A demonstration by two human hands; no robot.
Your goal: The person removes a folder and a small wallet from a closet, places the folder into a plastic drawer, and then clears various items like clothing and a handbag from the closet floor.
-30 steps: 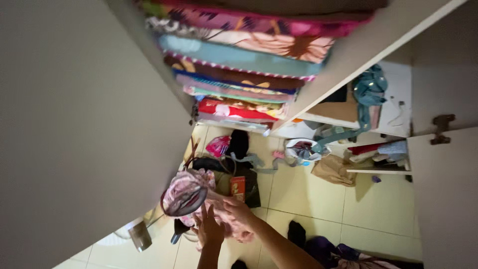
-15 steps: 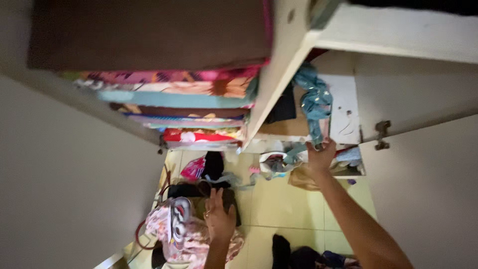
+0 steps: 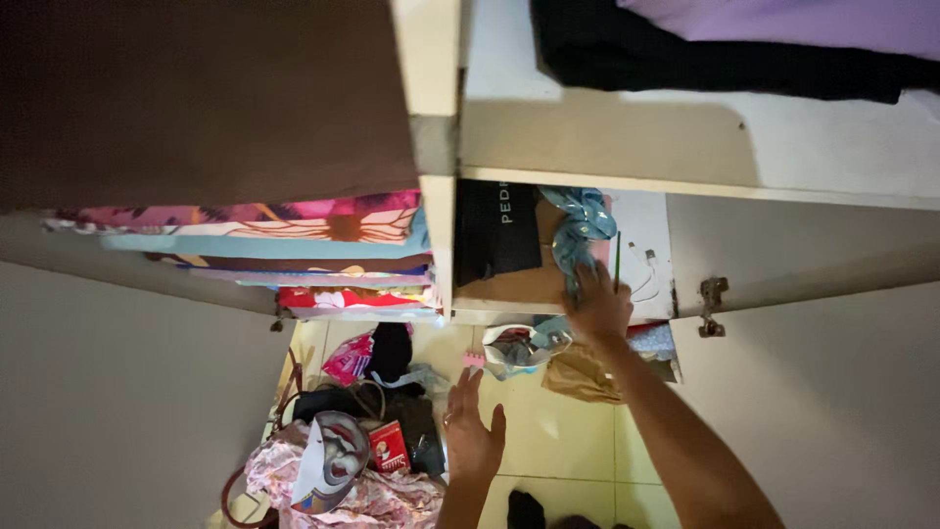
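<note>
R hand (image 3: pixel 599 306) grip clenched on teal cloth (image 3: pixel 580 227) above it; L hand (image 3: pixel 472 438) open, empty.

Look left and you have a stack of folded patterned fabrics (image 3: pixel 294 245) on the wardrobe shelf, under a brown blanket (image 3: pixel 206 98). Up top lies a black garment (image 3: pixel 685 64) beneath a purple cloth (image 3: pixel 803 20). On the tiled floor (image 3: pixel 558 441) sit a red box (image 3: pixel 389 446), a pink floral cloth (image 3: pixel 362 495) and a crumpled brown paper bag (image 3: pixel 580 374).
</note>
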